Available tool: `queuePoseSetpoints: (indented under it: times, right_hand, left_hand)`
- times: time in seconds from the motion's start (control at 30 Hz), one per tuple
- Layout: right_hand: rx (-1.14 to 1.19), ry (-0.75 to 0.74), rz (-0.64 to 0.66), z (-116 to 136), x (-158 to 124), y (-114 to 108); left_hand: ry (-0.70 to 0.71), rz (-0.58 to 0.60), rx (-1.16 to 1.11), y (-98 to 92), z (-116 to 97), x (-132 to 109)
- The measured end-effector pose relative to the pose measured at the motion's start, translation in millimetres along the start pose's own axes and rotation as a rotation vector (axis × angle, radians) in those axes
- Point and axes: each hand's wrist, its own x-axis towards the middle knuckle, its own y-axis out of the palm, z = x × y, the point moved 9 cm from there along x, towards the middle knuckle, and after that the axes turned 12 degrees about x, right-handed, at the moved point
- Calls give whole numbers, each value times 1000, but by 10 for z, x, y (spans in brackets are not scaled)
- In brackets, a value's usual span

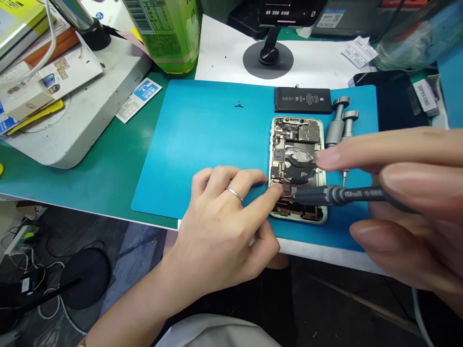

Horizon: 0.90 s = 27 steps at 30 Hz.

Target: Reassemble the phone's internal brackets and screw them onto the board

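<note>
An opened smartphone (298, 164), its circuit boards and inner parts bare, lies on the blue work mat (202, 140). My left hand (227, 226), with a ring on one finger, steadies the phone at its lower left, the index fingertip pressing inside the frame. My right hand (415, 202) is closed around a slim black hand tool (347, 194) with a ribbed neck and pale lettering. The tool's point reaches into the lower part of the phone, close to my left index finger. A black phone battery (303, 100) lies just above the phone.
Two grey screwdrivers (336, 123) lie right of the phone, partly behind my right hand. Tiny dark screws (238, 104) sit on the mat. Behind it are a phone stand (268, 60) and a green bottle (166, 33). A white box-like platform (90, 111) bears packages at left.
</note>
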Motion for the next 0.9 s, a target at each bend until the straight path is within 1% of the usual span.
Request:
queuePoseSetpoints:
  times: [0.1,0.17,0.2,0.37,0.53,0.67,0.8,0.9]
  right_hand:
    - [-17,-147,145,135,53,172]
    - [-44,-203,182,159,65,218]
    - [-61,-214,174,154,71,213]
    - [-92,-243,133,131,64,165]
    - [-46,-195,146,53,41,176]
    - [-98,-255,110,94,23,146]
    - [-24,-133,112,73,45,150]
    - [9,-169,157,152,54,202]
  left_hand:
    - [0,4,-6,5,-2,2]
    - [0,3,-5,4,-2,4]
    - [0,1,-3,2,-2,5]
    - [3,-4,-4,5,0,1]
    - [-1,-3,-2,10,-6,-5]
    - [-5,1,1,2,-9,-5]
    - [-4,7,0,7,-6,-1]
    - [-2,7,-1,9,-7,-1]
